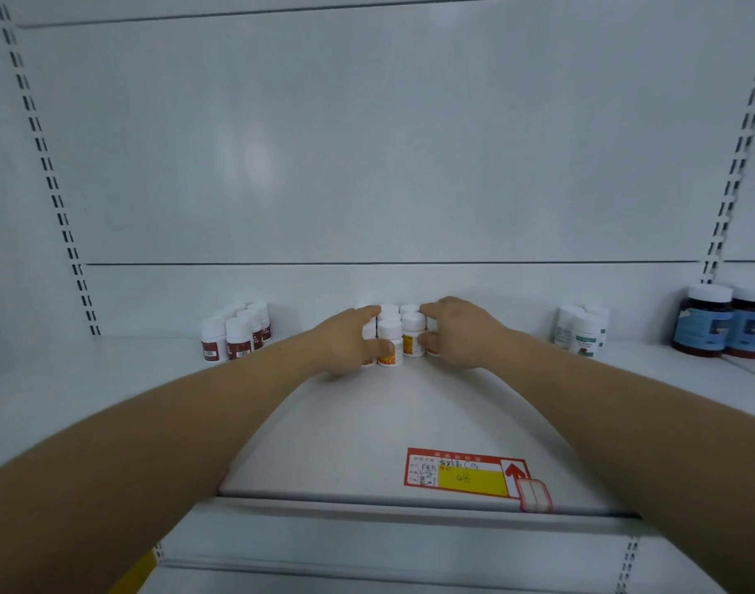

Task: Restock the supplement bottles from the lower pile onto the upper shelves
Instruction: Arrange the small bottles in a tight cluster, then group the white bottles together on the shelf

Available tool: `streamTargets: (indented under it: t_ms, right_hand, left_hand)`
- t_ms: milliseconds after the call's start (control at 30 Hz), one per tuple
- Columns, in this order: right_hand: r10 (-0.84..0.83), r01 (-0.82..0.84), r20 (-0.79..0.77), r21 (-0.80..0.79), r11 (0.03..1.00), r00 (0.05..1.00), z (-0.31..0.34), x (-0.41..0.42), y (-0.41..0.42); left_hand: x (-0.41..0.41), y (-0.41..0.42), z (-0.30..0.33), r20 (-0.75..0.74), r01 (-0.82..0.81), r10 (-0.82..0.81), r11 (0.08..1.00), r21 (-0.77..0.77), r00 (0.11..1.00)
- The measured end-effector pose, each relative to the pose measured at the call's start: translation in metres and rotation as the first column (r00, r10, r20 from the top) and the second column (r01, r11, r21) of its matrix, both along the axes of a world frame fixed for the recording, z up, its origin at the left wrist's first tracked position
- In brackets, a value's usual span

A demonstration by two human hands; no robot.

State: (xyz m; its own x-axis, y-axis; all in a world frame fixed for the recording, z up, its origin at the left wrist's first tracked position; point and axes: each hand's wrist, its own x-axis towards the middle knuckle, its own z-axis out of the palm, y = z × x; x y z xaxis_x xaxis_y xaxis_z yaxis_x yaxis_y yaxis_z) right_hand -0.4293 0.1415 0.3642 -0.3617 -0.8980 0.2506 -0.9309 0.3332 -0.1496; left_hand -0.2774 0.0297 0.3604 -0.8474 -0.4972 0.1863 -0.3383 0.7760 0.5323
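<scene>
Supplement bottles (399, 336) stand upright in a tight cluster at twelve o'clock, deep on the shelf (367, 422). The left hand (350, 340) cups them from nine o'clock and the right hand (459, 332) from three, fingers curled round the outer bottles, equally near.

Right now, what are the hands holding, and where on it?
Both hands, left hand and right hand, grip the cluster of orange-label bottles from its two sides, thumbs on the front labels, fingers over the caps.

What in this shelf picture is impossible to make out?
- Head view: the outer bottles of the orange-label bottles are hidden by the left hand and right hand, so their count is unknown.
- Handwriting on the price tag: too small.
- Labels on the red-label bottles and dark jars: blurred.
- The lower pile: out of frame.
</scene>
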Motion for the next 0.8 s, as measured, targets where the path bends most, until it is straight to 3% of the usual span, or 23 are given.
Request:
streamTargets:
  t_ms: [300,567,800]
  right_hand:
    - [-0.01,0.01,0.011,0.013,1.0,1.0,0.004,-0.001,0.001]
    - [-0.053,0.052,0.013,0.051,0.997,0.999,0.015,-0.018,0.018]
    - [-0.125,0.126,-0.066,0.016,0.992,0.99,0.039,-0.031,0.074]
  left_hand:
    - [0.003,-0.003,0.002,-0.015,-0.032,0.032,0.999,0.028,0.999]
    - [0.005,0.008,0.014,0.111,-0.133,0.142,0.988,-0.084,0.984]
    - [0.003,0.055,0.032,0.135,-0.034,0.066,0.974,-0.223,0.989]
